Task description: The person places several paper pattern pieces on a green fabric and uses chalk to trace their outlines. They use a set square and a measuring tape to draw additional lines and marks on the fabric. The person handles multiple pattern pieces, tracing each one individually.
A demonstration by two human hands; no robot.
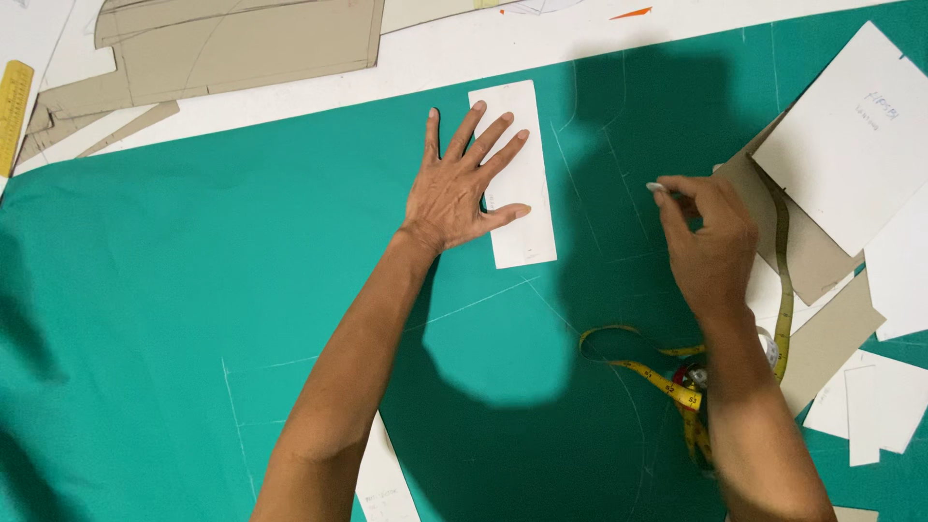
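While both forearms are reaching up across the green fabric (193, 319), a yellow measuring tape (667, 382) is looping just under and around the right wrist, one strand running up along the right side of that hand. Left hand (459, 188) is lying flat, fingers spread, palm down, pressing on the left half of a narrow white card piece (527, 193); thumb tip is resting on the card's middle, fingertips are overlapping its upper left edge. Card is lying upright on the fabric, just right of the left hand's knuckles, well left of the right hand. Right hand (710, 237) is curling closed, thumb and forefinger pinching a small pale marker (656, 187), probably tailor's chalk, too small to tell; its tip is hovering at or on the fabric, between the two hands. Faint chalk lines are crossing the fabric near both hands. Right of the right hand, tan card pieces (822, 338) and white card pieces (851, 135) are overlapping in a pile. Beyond the left hand, a white table edge (309, 97) is showing, then tan pattern pieces (232, 43), and a yellow ruler (14, 106) far left.
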